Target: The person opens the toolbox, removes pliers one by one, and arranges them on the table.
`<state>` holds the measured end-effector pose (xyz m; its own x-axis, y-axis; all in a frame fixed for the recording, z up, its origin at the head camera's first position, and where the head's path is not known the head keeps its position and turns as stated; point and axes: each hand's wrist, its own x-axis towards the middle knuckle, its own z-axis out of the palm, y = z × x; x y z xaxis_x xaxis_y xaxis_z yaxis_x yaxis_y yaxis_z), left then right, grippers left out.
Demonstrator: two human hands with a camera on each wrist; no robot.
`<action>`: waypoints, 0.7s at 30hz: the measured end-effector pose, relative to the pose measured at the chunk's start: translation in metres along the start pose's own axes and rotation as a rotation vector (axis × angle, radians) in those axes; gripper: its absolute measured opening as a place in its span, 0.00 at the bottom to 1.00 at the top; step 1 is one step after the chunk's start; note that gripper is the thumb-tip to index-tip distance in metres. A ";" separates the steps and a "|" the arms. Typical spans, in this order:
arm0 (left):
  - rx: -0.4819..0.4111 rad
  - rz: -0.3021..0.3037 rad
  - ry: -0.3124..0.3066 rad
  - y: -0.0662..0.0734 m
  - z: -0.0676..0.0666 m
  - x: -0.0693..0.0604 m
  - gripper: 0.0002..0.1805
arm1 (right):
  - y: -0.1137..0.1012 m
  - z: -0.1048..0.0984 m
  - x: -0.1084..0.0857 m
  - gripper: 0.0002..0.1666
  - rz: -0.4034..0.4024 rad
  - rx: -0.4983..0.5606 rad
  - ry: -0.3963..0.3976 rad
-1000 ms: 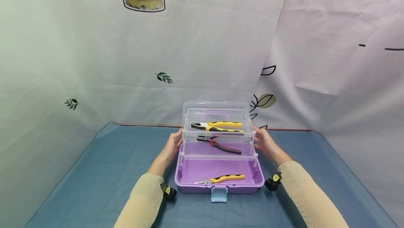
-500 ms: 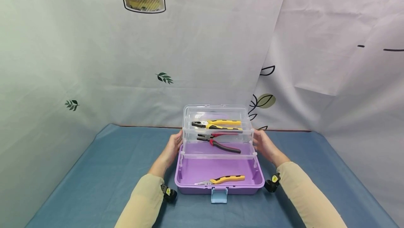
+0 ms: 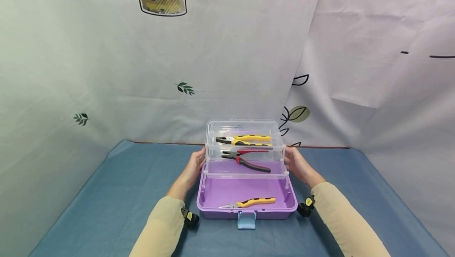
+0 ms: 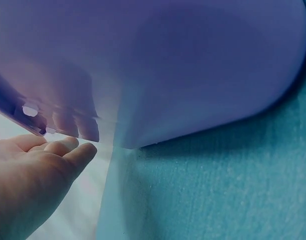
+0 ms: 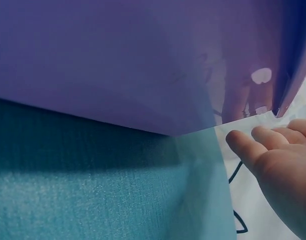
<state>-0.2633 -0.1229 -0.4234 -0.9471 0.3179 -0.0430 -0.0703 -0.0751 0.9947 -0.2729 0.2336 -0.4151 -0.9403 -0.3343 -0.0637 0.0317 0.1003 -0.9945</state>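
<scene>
A purple toolbox [image 3: 249, 212] stands unfolded in the head view, its two clear trays stepped up above the base and its clear lid [image 3: 245, 124] raised behind. Yellow-and-black pliers [image 3: 249, 140] lie in the upper tray, red-and-black pliers [image 3: 253, 165] in the lower one. Yellow-handled long-nose pliers [image 3: 256, 201] rest in the base. My left hand [image 3: 193, 165] is at the left side of the trays, its fingers mostly straight in the left wrist view. On the opposite side, my right hand [image 3: 298, 164] has its fingers extended by the tray edge. Some fingertips are hidden.
A light-blue latch [image 3: 247, 220] hangs down at the toolbox's front. Blue cloth [image 3: 142, 186] covers the table. Behind it hangs a pale printed curtain [image 3: 234, 51], close to the raised lid.
The lid and upper tray have sunk slightly, and more of the red-and-black pliers shows. My right hand has shifted slightly left; my left hand has barely moved.
</scene>
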 end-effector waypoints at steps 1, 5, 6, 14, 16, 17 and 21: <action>0.002 0.000 -0.001 0.000 0.000 0.000 0.38 | 0.000 0.000 0.000 0.37 0.003 0.004 0.001; 0.006 -0.010 0.010 0.000 0.001 -0.001 0.38 | 0.000 0.002 -0.001 0.37 0.008 0.025 -0.006; 0.006 -0.015 0.016 0.000 0.001 -0.001 0.38 | 0.000 0.002 -0.001 0.37 0.012 0.027 -0.003; -0.015 -0.040 0.031 -0.005 0.000 -0.002 0.39 | 0.001 0.005 -0.003 0.37 0.049 0.014 -0.013; -0.016 -0.040 0.030 -0.006 0.000 -0.002 0.39 | 0.002 0.005 -0.004 0.37 0.054 0.014 -0.016; -0.015 -0.040 0.028 -0.006 -0.001 -0.003 0.39 | 0.002 0.005 -0.004 0.38 0.053 0.016 -0.022; 0.000 -0.040 0.030 -0.006 0.000 -0.004 0.39 | 0.003 0.005 -0.004 0.38 0.054 0.031 -0.032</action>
<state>-0.2591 -0.1240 -0.4295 -0.9526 0.2922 -0.0850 -0.1079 -0.0629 0.9922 -0.2669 0.2305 -0.4180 -0.9255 -0.3594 -0.1196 0.0931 0.0902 -0.9916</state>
